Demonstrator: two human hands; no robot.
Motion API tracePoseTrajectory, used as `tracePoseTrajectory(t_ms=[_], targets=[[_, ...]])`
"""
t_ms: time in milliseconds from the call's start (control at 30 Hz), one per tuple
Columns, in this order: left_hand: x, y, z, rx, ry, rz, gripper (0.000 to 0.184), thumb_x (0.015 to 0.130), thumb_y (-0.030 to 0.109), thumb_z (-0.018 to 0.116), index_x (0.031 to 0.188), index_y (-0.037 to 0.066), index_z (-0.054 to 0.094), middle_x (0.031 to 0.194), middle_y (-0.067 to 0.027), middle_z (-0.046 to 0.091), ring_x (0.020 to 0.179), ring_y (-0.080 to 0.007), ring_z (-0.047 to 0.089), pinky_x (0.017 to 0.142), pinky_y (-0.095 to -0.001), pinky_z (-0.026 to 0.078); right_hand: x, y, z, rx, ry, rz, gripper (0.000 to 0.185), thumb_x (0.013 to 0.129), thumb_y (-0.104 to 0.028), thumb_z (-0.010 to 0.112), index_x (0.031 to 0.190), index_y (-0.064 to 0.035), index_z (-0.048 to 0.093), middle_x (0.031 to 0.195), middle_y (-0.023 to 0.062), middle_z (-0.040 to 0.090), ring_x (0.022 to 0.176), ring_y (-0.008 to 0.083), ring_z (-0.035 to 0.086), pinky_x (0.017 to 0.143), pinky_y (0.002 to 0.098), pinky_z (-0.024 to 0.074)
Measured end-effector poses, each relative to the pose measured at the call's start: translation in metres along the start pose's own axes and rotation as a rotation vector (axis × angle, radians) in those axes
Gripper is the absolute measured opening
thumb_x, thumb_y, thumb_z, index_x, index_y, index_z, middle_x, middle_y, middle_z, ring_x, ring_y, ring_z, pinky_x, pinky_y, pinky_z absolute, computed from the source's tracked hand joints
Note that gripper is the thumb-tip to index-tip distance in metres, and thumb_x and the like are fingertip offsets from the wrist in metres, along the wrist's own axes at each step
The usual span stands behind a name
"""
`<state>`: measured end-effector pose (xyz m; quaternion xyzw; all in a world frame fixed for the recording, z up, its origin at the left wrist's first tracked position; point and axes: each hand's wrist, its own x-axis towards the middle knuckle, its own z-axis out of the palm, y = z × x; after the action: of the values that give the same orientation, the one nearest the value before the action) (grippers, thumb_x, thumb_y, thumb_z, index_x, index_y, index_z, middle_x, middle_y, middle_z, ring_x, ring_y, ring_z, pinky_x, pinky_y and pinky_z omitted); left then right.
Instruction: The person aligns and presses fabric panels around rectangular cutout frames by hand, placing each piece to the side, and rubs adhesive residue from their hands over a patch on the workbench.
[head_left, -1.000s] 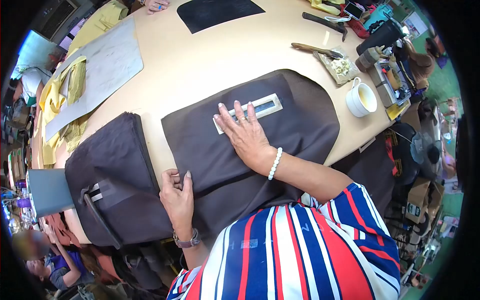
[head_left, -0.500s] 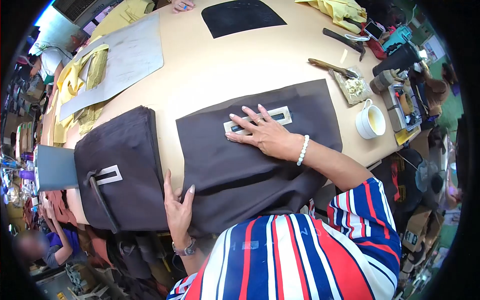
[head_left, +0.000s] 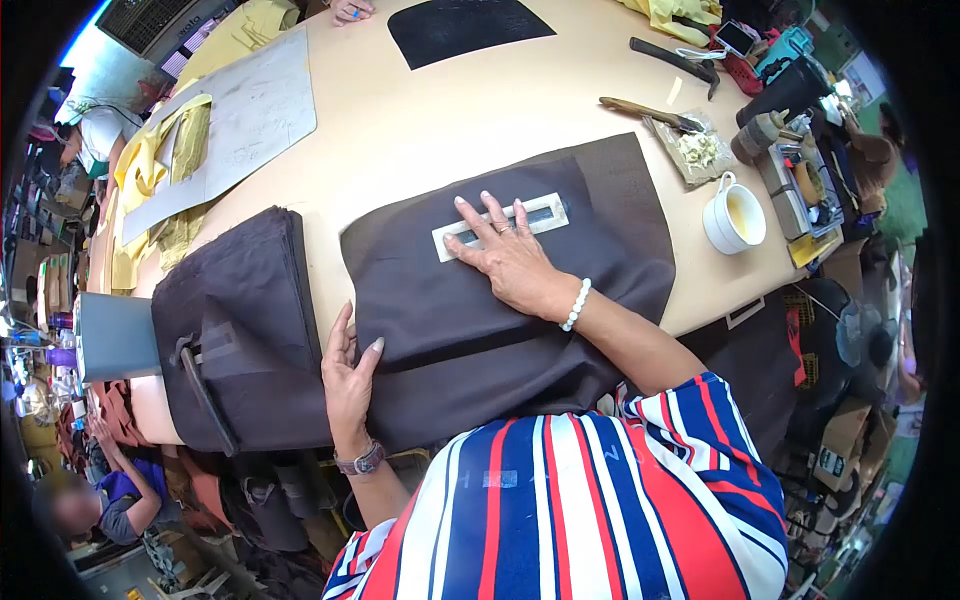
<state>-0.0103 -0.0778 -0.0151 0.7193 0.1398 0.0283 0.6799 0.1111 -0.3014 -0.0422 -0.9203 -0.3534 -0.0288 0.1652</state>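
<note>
Dark brown fabric [head_left: 480, 350] lies over the table in front of me. On it is a pale rectangular frame [head_left: 548, 215] with a dark slot. My right hand [head_left: 515, 262] lies spread on the fabric, its fingertips over the left and middle part of the frame. My left hand [head_left: 347, 385] is at the fabric's left edge with fingers apart, palm turned inward, holding nothing. To its left sits a stack of dark fabric [head_left: 250, 290] with a dark curved bar [head_left: 207, 400] on top.
A white cup [head_left: 735, 220], a brush [head_left: 650, 112] and a hammer [head_left: 672, 58] are at the right. A grey sheet [head_left: 250, 120] over yellow material is at upper left, a black panel [head_left: 468, 30] at the top. Another person's hand [head_left: 350, 10] rests on the far edge.
Since a second ago, the left hand's fingers have spread from a curled pose. My right hand still lies on the frame. The view has shifted slightly.
</note>
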Motion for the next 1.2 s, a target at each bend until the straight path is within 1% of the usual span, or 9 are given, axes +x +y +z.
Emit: tracePoseTrajectory(t_ms=[200, 333, 433, 500, 633, 700, 867, 1067, 1200], targets=[[-0.005, 0.003, -0.001, 0.014, -0.004, -0.004, 0.06, 0.078, -0.007, 0.056, 0.134, -0.003, 0.035, 0.119, -0.0153, 0.051, 0.109, -0.018, 0.049, 0.095, -0.0258, 0.036, 0.005, 0.004, -0.003, 0.136, 0.006, -0.097, 0.041, 0.082, -0.004, 0.04, 0.112, -0.0202, 0.063, 0.145, 0.0149, 0.021, 0.134, 0.0403, 0.016, 0.106, 0.0597, 0.01], [-0.012, 0.015, -0.003, -0.131, 0.005, -0.006, 0.065, 0.077, -0.006, 0.057, 0.136, -0.001, 0.032, 0.119, -0.0151, 0.051, 0.109, -0.0189, 0.049, 0.093, -0.0256, 0.036, -0.008, 0.018, -0.042, 0.483, 0.002, -0.054, 0.038, 0.065, 0.007, 0.041, 0.08, -0.0124, 0.07, 0.139, 0.0179, 0.034, 0.132, 0.0412, 0.022, 0.107, 0.0552, 0.0135], [-0.019, 0.02, -0.006, -0.194, 0.007, -0.011, 0.069, 0.076, -0.007, 0.057, 0.138, -0.001, 0.029, 0.121, -0.0146, 0.05, 0.108, -0.0185, 0.05, 0.091, -0.0248, 0.039, -0.052, 0.022, -0.079, 0.379, 0.446, 0.105, 0.041, 0.064, 0.011, 0.042, 0.093, -0.0079, 0.065, 0.122, 0.0175, 0.052, 0.117, 0.0341, 0.045, 0.102, 0.0382, 0.0304], [-0.02, 0.021, -0.005, -0.249, -0.003, 0.008, 0.069, 0.075, -0.007, 0.057, 0.138, -0.002, 0.028, 0.123, -0.0147, 0.049, 0.108, -0.0182, 0.05, 0.09, -0.0243, 0.04, -0.092, 0.024, -0.088, 0.134, 0.622, 0.371, 0.041, 0.071, 0.006, 0.048, 0.111, 0.0006, 0.054, 0.117, 0.0179, 0.053, 0.109, 0.0335, 0.05, 0.095, 0.0395, 0.0381], [-0.018, 0.034, -0.002, -0.084, -0.013, 0.014, 0.069, 0.076, -0.01, 0.055, 0.138, -0.003, 0.027, 0.126, -0.0123, 0.047, 0.108, -0.013, 0.049, 0.087, -0.0219, 0.041, -0.154, 0.014, -0.079, 0.042, 0.616, 0.99, 0.058, 0.083, -0.013, 0.06, 0.132, 0.0032, 0.033, 0.104, 0.0207, 0.057, 0.094, 0.0331, 0.056, 0.087, 0.0389, 0.0429], [-0.012, 0.025, -0.004, -0.078, -0.029, 0.075, 0.067, 0.077, -0.011, 0.052, 0.139, -0.003, 0.026, 0.128, -0.0105, 0.044, 0.103, -0.0103, 0.049, 0.081, -0.0182, 0.042, -0.16, 0.012, -0.07, 0.194, 0.595, 1.033, 0.062, 0.083, -0.01, 0.06, 0.135, 0.0026, 0.028, 0.1, 0.0196, 0.058, 0.089, 0.0287, 0.057, 0.083, 0.0362, 0.0446], [0.003, 0.032, -0.005, -0.06, -0.064, 0.116, 0.063, 0.078, -0.011, 0.05, 0.137, -0.005, 0.028, 0.14, -0.0141, 0.034, 0.125, -0.0179, 0.036, 0.1, -0.0258, 0.03, -0.149, 0.023, -0.073, 1.167, 0.77, 0.867, 0.068, 0.081, 0.006, 0.056, 0.139, 0.0014, 0.02, 0.105, 0.0173, 0.057, 0.094, 0.017, 0.055, 0.085, 0.028, 0.0448], [0.042, 0.078, -0.013, -0.052, 0.061, 0.289, 0.051, 0.081, -0.005, 0.051, 0.13, -0.006, 0.039, 0.135, -0.014, 0.041, 0.127, -0.0195, 0.036, 0.106, -0.0303, 0.024, -0.102, 0.069, -0.121, 1.166, 0.827, 0.68, 0.062, 0.08, 0.003, 0.058, 0.133, 0.0083, 0.027, 0.123, 0.0194, 0.045, 0.109, 0.0209, 0.051, 0.094, 0.0292, 0.0413], [0.107, 0.098, -0.022, -0.039, 0.052, 0.305, 0.046, 0.083, 0.001, 0.053, 0.128, -0.003, 0.044, 0.123, -0.0131, 0.051, 0.111, -0.0159, 0.049, 0.097, -0.0264, 0.035, -0.013, 0.128, -0.141, 1.166, 0.689, 0.666, 0.066, 0.078, -0.004, 0.064, 0.132, 0.01, 0.029, 0.091, 0.0119, 0.062, 0.081, 0.0147, 0.06, 0.072, 0.0238, 0.0486]])
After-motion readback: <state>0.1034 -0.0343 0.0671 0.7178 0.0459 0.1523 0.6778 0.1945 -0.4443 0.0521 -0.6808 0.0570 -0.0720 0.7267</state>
